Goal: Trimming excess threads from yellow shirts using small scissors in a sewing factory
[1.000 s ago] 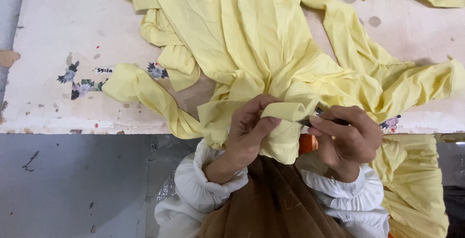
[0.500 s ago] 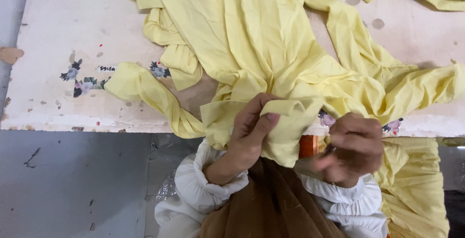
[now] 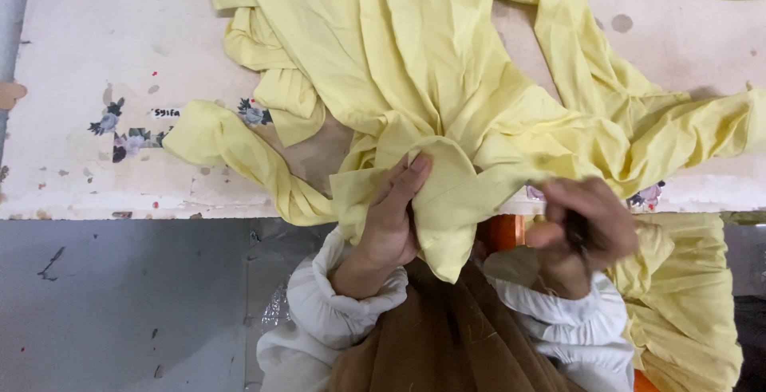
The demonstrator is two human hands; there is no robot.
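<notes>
Item: pale yellow garment [image 3: 415, 65], spread on the tabletop [image 3: 96, 57] beyond both hands, one fold drooping over the near edge
Left hand [image 3: 391, 216]: fingers closed on that fold; best kept taut
Right hand [image 3: 586, 220]: blurred, curled; contents cannot be told
</notes>
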